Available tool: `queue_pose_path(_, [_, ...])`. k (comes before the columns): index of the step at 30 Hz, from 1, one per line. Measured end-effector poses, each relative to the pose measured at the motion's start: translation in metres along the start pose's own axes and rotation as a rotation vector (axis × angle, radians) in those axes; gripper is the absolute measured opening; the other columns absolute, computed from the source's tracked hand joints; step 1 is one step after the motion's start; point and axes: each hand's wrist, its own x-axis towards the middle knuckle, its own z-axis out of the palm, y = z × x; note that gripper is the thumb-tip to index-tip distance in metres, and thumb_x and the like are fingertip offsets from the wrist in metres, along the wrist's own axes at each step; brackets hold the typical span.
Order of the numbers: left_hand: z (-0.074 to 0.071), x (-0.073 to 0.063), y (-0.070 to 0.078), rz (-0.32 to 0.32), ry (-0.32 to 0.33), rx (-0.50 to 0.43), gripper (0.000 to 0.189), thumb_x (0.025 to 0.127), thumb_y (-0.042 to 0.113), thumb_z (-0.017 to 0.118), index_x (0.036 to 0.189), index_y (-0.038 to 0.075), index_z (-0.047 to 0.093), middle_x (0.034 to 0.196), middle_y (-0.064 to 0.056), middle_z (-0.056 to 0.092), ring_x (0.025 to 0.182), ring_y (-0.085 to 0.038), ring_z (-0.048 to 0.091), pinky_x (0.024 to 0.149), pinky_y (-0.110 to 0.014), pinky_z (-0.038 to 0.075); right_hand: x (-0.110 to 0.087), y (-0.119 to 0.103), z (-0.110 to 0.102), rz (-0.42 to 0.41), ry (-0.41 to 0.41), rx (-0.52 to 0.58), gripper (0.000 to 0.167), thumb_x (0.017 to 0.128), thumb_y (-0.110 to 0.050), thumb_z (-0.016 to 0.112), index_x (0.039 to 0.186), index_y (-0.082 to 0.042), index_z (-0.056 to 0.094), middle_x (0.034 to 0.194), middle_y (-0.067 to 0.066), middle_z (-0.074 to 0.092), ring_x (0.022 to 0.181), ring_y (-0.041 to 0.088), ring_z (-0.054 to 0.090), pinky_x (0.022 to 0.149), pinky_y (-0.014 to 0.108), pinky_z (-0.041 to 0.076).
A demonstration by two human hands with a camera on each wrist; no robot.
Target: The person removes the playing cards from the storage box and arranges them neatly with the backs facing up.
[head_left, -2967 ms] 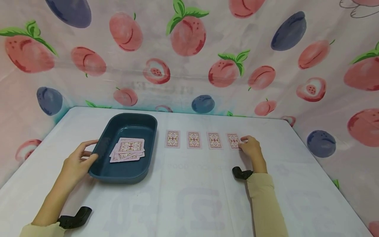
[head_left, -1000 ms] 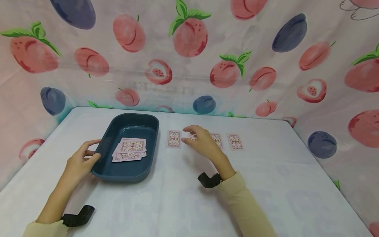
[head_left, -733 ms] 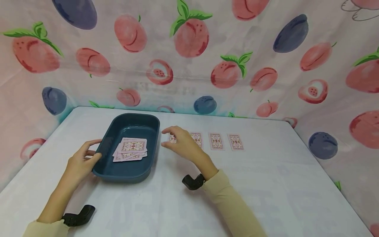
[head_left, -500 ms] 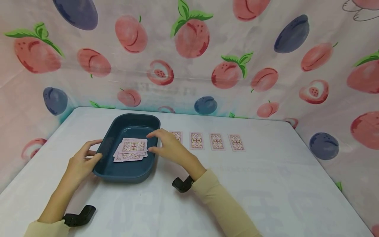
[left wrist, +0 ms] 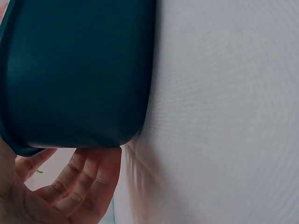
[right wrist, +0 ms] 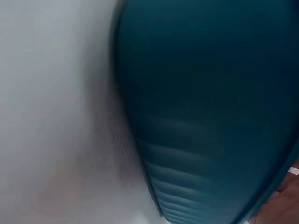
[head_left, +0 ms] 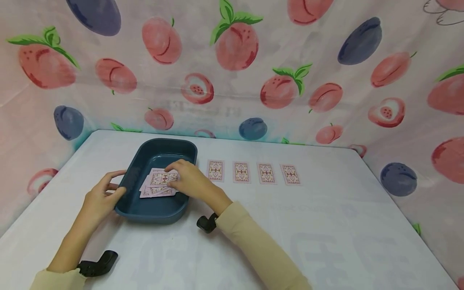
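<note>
In the head view, a dark blue tray (head_left: 148, 209) stands on the left of the table, with a loose pile of playing cards (head_left: 159, 179), backs up, inside it. My left hand (head_left: 98, 199) holds the tray's left side. In the left wrist view, its fingertips (left wrist: 105, 163) press the outer wall. My right hand (head_left: 192, 179) reaches over the tray's right rim, thumb and forefinger apart at the right part of the pile. Whether they touch the top card cannot be told. The right wrist view shows mostly the tray's outer wall (right wrist: 210, 93), which hides the fingertips.
Several more playing cards lie backs up in a row right of the tray, the nearest card (head_left: 215, 170) close to its right side. A white cloth covers the table (head_left: 326, 225). Behind it hangs a fruit-patterned curtain (head_left: 224, 88).
My right hand has moved left from the rightmost card in the row, past the other cards, and in over the pile in the tray. My left hand has stayed on the tray.
</note>
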Motion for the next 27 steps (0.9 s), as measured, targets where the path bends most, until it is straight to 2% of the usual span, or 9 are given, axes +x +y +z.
queue_pose_path(4, [0.000,0.000,0.001,-0.002,-0.007,0.001,0.050,0.095,0.023,0.044,0.142,0.008,0.034,0.113,-0.035,0.055,0.094,-0.045,0.061,0.073,-0.050,0.054,0.007,-0.004,0.002,0.018,-0.024,-0.067,0.040,0.088,-0.025,0.063,0.126,-0.018,0.056,0.133,0.001,0.050,0.124,0.015,0.045,0.101,0.029,0.041])
queue_pose_path(9, [0.000,0.000,0.001,-0.003,-0.008,0.001,0.050,0.095,0.023,0.044,0.142,0.008,0.033,0.114,-0.034,0.055,0.094,-0.045,0.061,0.073,-0.050,0.054,0.016,-0.008,0.007,0.010,-0.051,-0.236,0.039,0.089,-0.030,0.062,0.127,-0.022,0.057,0.131,0.000,0.052,0.122,0.015,0.047,0.101,0.030,0.040])
queue_pose_path(15, [0.000,-0.001,0.000,-0.003,-0.002,0.002,0.050,0.095,0.023,0.043,0.142,0.008,0.034,0.113,-0.035,0.056,0.094,-0.045,0.061,0.073,-0.050,0.054,0.022,-0.012,0.014,-0.003,-0.059,-0.440,0.037,0.089,-0.035,0.060,0.125,-0.027,0.059,0.123,-0.002,0.057,0.110,0.013,0.053,0.086,0.031,0.047])
queue_pose_path(19, [0.001,-0.001,0.000,-0.002,0.007,0.003,0.050,0.095,0.022,0.043,0.142,0.008,0.034,0.113,-0.035,0.056,0.093,-0.045,0.061,0.073,-0.050,0.054,0.027,-0.010,0.019,-0.005,-0.044,-0.506,0.035,0.089,-0.036,0.059,0.123,-0.029,0.060,0.118,-0.004,0.059,0.104,0.012,0.052,0.082,0.030,0.047])
queue_pose_path(23, [0.001,-0.001,0.000,-0.002,0.009,0.004,0.050,0.095,0.022,0.044,0.142,0.008,0.034,0.113,-0.035,0.056,0.093,-0.044,0.061,0.073,-0.050,0.054,0.030,-0.009,0.022,0.001,-0.044,-0.542,0.035,0.089,-0.037,0.058,0.124,-0.030,0.060,0.117,-0.005,0.059,0.105,0.012,0.052,0.085,0.031,0.045])
queue_pose_path(27, [0.000,-0.001,0.000,0.001,0.010,0.009,0.050,0.095,0.022,0.044,0.142,0.008,0.034,0.113,-0.034,0.056,0.094,-0.045,0.061,0.073,-0.051,0.053,0.033,-0.009,0.023,0.015,-0.074,-0.575,0.035,0.089,-0.038,0.059,0.123,-0.032,0.059,0.114,-0.007,0.060,0.103,0.010,0.053,0.083,0.028,0.042])
